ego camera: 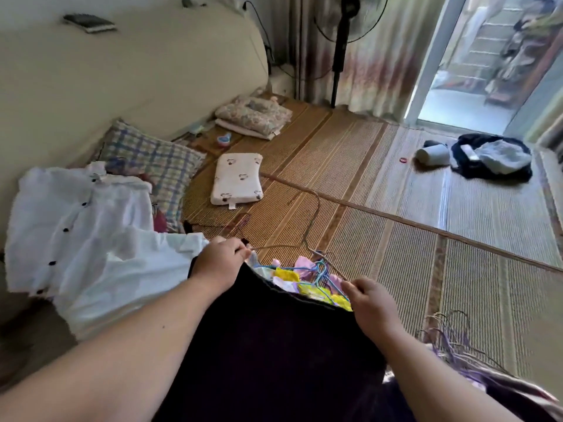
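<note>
Hands: left hand [221, 258] and right hand [370, 303] grip the upper edge of the black garment [274, 345].
Garment: spread low, beside white shirt [91, 239].
Floor: woven straw mat [380, 239].
Room: standing fan [342, 41], curtain [380, 71], glass door [469, 86].

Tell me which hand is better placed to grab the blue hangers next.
Probably right. The right hand grips the dark garment edge just beside the blue hangers; the left hand grips the other corner, nearer the white shirt.

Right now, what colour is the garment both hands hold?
Plain black fabric garment, best seen in the head view.
</note>
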`<state>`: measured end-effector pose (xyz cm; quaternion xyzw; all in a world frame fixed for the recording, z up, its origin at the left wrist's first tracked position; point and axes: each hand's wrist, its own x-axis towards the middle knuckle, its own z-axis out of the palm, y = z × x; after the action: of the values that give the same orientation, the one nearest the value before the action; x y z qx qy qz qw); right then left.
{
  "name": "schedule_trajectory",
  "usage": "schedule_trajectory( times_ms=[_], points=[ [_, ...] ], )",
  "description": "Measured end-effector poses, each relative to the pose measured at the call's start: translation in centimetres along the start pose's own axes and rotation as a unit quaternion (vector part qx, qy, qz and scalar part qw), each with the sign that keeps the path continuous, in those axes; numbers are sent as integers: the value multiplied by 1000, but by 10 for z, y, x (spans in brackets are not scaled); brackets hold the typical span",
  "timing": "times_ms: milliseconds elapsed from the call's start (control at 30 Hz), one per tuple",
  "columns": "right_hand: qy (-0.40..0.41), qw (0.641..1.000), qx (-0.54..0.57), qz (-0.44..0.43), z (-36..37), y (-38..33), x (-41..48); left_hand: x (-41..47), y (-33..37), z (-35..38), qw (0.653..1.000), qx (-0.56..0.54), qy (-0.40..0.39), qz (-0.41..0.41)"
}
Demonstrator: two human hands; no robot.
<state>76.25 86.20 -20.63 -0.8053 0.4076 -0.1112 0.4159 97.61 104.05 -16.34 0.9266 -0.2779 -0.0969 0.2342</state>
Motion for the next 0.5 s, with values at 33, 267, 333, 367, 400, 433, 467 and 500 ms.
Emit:
schedule_trajectory(
  times_ms=[33,267,333,367,400,433,467,500],
  points=[
    [-4,1000,-8,18,9,13,10,13,-6,20,1000,0,-21,7],
    [-9,992,-22,126,58,92,75,90,-29,144,994,27,-109,-15],
    [-13,986,-56,155,69,112,95,107,-33,172,991,43,-125,-20],
    [-17,982,-83,171,76,123,106,115,-35,187,989,59,-132,-31],
    [-24,977,-107,185,82,131,117,121,-38,199,987,76,-136,-49],
    [-34,973,-122,195,89,139,127,126,-41,212,984,86,-142,-67],
    [-42,970,-128,201,96,145,135,131,-45,223,982,87,-147,-82],
    [-46,970,-129,203,101,150,142,133,-50,232,980,81,-158,-88]
  ],
)
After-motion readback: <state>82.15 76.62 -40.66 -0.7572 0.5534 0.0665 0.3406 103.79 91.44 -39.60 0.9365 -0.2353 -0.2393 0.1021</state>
